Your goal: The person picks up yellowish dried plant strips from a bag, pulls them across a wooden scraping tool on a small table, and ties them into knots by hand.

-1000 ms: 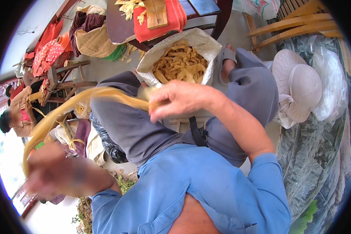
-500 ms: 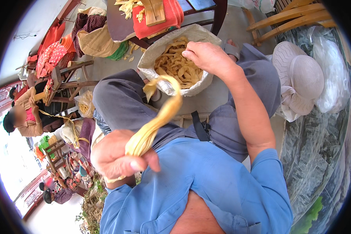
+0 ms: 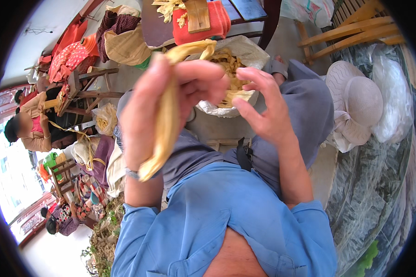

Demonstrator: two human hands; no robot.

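My left hand (image 3: 141,117) is raised in front of my lap, its fingers curled and partly blurred. A pale yellow, ribbed, twisted strand of plant-like fibre (image 3: 165,127) runs through its grip. One end of the strand hangs past the wrist, and the other bends over the top toward the sack. My right hand (image 3: 270,111) is held just to the right, fingers curved and apart, with nothing seen in it. Behind both hands stands a white woven sack (image 3: 254,53) holding a heap of tan braided strands (image 3: 235,83), partly hidden by my fingers.
A dark table (image 3: 159,25) beyond the sack carries a red cloth (image 3: 219,21) and a wooden block (image 3: 198,15). At right lie a sun hat (image 3: 363,99) and clear plastic bags (image 3: 393,92). Other people (image 3: 30,127) sit at the left among wooden frames.
My left hand has risen and moved forward with the yellow strand. My right hand has drawn back from the sack's heap, and its fingers have spread.
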